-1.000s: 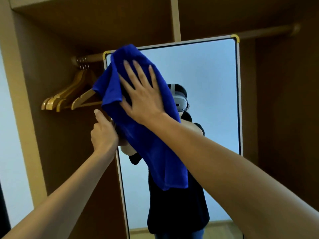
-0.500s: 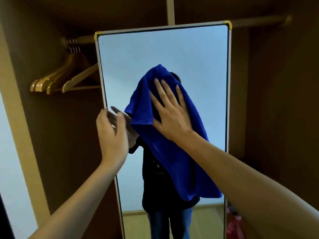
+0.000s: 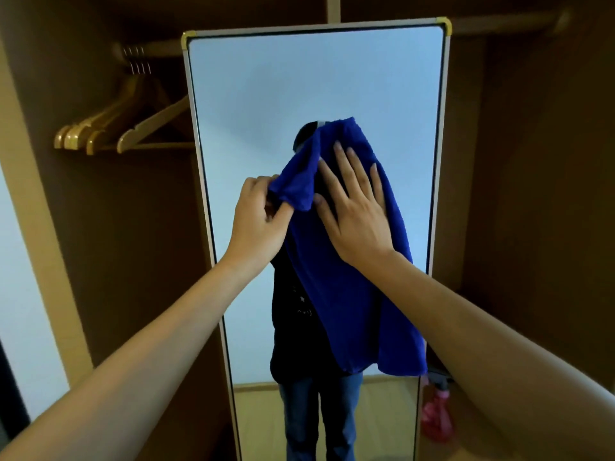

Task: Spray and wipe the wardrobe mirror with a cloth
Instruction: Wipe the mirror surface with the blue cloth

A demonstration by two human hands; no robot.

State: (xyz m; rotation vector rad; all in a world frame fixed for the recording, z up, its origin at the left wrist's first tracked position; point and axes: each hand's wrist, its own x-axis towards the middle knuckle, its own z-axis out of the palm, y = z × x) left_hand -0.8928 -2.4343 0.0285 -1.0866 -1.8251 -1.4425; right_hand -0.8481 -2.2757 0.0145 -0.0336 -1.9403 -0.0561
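Observation:
A tall framed mirror stands inside the wooden wardrobe and fills the middle of the view. A blue cloth hangs against its glass. My right hand lies flat on the cloth with fingers spread, pressing it to the mirror. My left hand pinches the cloth's upper left corner between thumb and fingers. A pink spray bottle stands on the wardrobe floor to the right of the mirror's base, partly hidden by my right arm.
Several wooden hangers hang from the rail left of the mirror. Wardrobe walls close in on both sides. The mirror reflects a person in a dark top and jeans.
The cloth and my right hand have slid down and rightwards from the mirror's top left to its middle. My left hand left the mirror's edge and took hold of the cloth's corner.

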